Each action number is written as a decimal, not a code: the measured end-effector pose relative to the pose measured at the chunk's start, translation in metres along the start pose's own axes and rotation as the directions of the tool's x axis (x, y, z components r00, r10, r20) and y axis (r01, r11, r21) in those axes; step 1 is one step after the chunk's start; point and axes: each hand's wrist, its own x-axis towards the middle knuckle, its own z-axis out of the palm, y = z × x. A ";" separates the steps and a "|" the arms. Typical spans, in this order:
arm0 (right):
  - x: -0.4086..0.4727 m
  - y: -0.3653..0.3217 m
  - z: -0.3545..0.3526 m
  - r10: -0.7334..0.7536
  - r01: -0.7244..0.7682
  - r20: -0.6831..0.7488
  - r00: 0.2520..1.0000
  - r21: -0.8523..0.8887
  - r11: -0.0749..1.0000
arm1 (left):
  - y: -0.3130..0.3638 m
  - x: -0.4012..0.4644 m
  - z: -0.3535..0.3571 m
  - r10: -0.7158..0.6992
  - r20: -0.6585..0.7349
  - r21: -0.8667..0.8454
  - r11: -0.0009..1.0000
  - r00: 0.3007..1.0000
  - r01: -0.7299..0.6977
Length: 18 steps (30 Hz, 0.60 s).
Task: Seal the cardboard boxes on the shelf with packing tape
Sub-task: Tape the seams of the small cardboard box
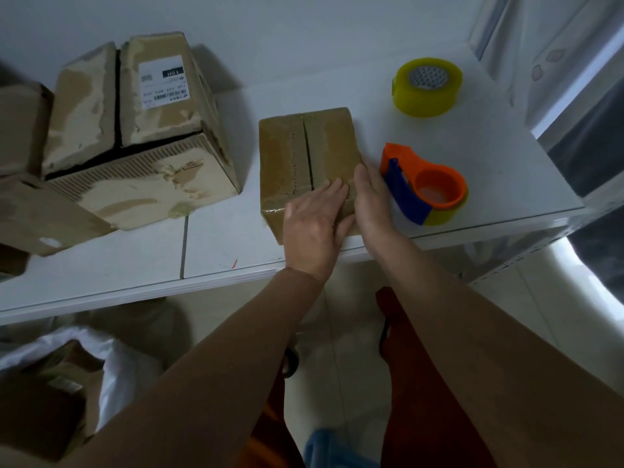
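Observation:
A small brown cardboard box (297,153) sits near the front edge of the white shelf (223,244), its top flaps meeting along a centre seam. My left hand (314,228) lies flat, fingers together, on the box's near top corner. My right hand (369,201) presses against the box's right side, fingers pointing away from me. An orange and blue tape dispenser (427,184) stands just right of my right hand. A spare yellow tape roll (427,86) rests further back on the right.
A larger worn box (135,136) with a white label and gaping flaps stands at the left, with more boxes (30,211) beside it. Below the shelf lies a white bag (67,373) holding cardboard. The wall closes off the back.

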 end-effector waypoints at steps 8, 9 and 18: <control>0.012 0.005 -0.020 -0.423 0.600 0.431 0.797 -0.642 0.477 | -0.054 0.037 -0.032 0.105 0.307 0.269 0.944 0.946 -0.192; 0.016 0.004 -0.021 -0.422 0.675 0.533 0.733 -0.642 0.363 | -0.062 0.038 -0.032 0.071 0.372 0.281 0.942 0.925 -0.185; 0.035 0.012 -0.032 -0.417 0.760 0.637 0.648 -0.572 0.307 | -0.098 0.027 -0.023 0.186 0.280 -0.034 0.982 0.942 -0.184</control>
